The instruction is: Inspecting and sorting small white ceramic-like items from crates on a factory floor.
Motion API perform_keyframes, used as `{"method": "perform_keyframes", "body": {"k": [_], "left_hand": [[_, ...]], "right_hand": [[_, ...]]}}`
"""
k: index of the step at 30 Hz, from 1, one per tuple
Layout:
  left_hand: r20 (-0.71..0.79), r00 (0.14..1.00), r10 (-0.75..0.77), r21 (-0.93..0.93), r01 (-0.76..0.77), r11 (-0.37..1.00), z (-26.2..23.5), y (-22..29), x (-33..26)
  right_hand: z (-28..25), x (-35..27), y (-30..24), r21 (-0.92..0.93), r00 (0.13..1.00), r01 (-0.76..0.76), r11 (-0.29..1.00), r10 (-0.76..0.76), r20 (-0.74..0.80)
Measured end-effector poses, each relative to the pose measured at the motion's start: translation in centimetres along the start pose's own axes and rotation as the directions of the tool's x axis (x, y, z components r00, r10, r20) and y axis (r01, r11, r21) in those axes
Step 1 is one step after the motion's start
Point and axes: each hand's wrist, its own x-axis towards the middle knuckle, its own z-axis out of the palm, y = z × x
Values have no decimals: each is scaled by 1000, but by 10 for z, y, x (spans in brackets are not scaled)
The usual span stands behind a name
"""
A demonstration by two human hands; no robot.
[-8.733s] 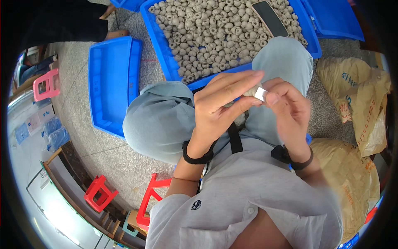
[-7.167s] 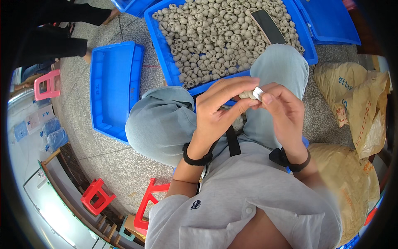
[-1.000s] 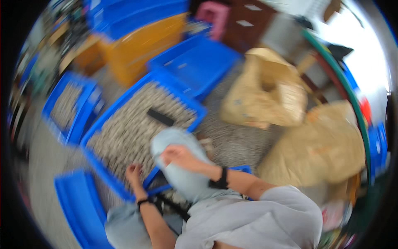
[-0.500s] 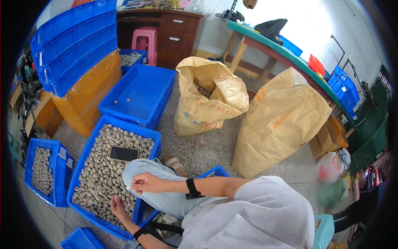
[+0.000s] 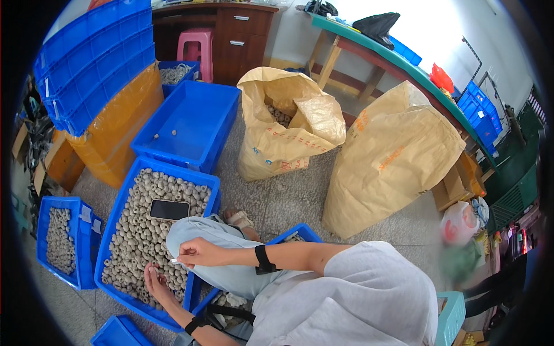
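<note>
A blue crate (image 5: 216, 195) is full of small grey, round pieces (image 5: 137, 242), many with a hole through them. Over the near part of that heap is my left hand (image 5: 157, 284), its fingers apart and no piece visible in them. Above my light blue trouser leg, my right hand (image 5: 199, 252) pinches a small white piece (image 5: 175, 261) between thumb and fingers; its kind is too small to make out. On top of the heap, beyond both hands, lies a dark-screened phone (image 5: 169, 210).
Beyond stand a blue crate (image 5: 184, 95) with a few loose pieces, an open sack (image 5: 288, 135) and a taller sack (image 5: 392, 161). Stacked blue crates (image 5: 95, 63) rest on a taped carton (image 5: 124, 127). A smaller blue bin (image 5: 74, 242) of pieces sits left.
My left hand has shifted slightly left and up over the heap, and its fingers have spread. My right hand keeps the white piece, a little further left. The whole view has shifted slightly.
</note>
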Motion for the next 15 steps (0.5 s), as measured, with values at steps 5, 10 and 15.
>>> {"method": "perform_keyframes", "body": {"k": [5,10,15], "left_hand": [[77,993,92,-22,-90,996,6,7,4],[3,992,129,-27,-129,991,20,15,15],[-41,990,132,-128,-137,982,58,29,33]], "right_hand": [[-2,2,2,47,1000,14,999,-13,-5],[-15,-9,-20,31,998,27,999,-25,-61],[-75,-61,-60,32,926,85,996,-67,-371]]}}
